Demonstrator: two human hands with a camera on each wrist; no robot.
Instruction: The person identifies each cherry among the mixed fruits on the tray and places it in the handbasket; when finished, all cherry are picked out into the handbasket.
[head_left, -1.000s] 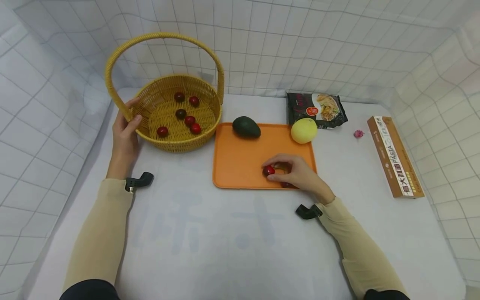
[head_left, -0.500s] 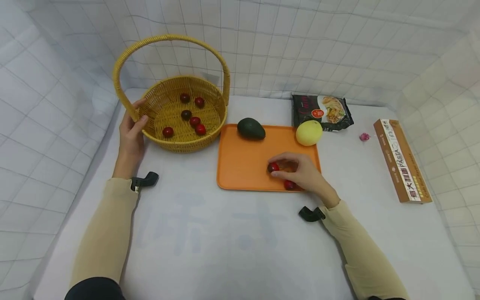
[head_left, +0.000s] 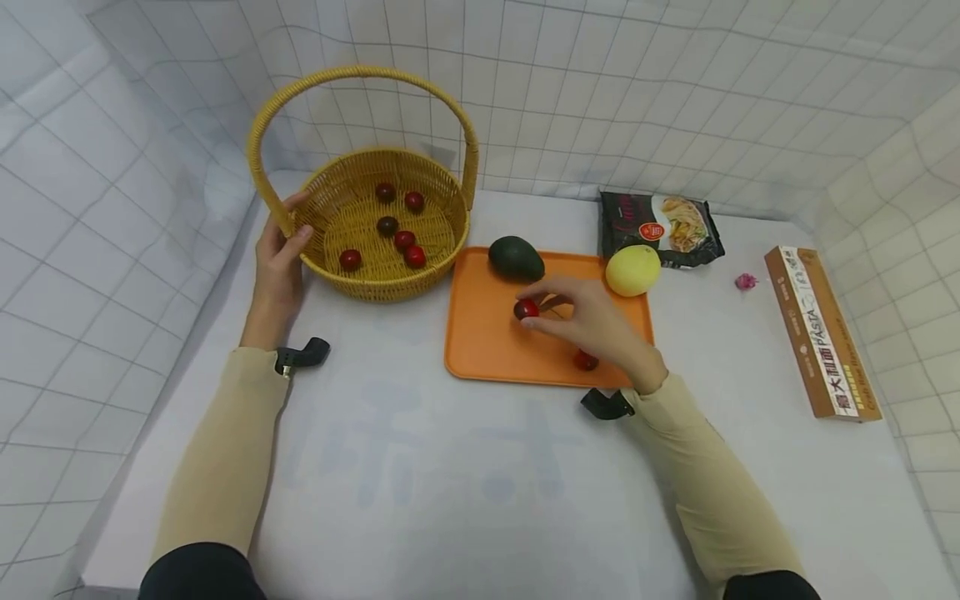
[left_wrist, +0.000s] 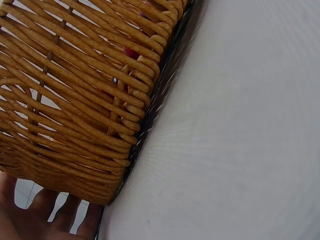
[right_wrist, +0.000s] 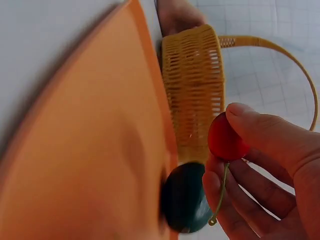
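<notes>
Between thumb and fingers, my right hand [head_left: 592, 321] pinches a red cherry [right_wrist: 226, 139] a little above the orange tray [head_left: 480, 350]. Its thin green stem hangs down in the right wrist view. Another cherry [head_left: 586, 360] lies on the tray below my right hand. At the left, my left hand [head_left: 279, 258] grips the side of the yellow wicker basket [head_left: 375, 289] near the foot of its handle. Several cherries sit on the basket's floor. In the left wrist view, the fingers [left_wrist: 42, 202] lie against the woven wall.
A dark green avocado [head_left: 516, 259] rests at the tray's back left, and a yellow fruit [head_left: 633, 270] at its back right. Behind lies a black food packet [head_left: 660, 229]. Farther right are a small pink item [head_left: 746, 282] and a brown pasta box [head_left: 821, 333].
My right hand has lifted the cherry and moved it back and left over the tray, uncovering the other cherry. My left hand stays on the basket. The head view has shifted slightly.
</notes>
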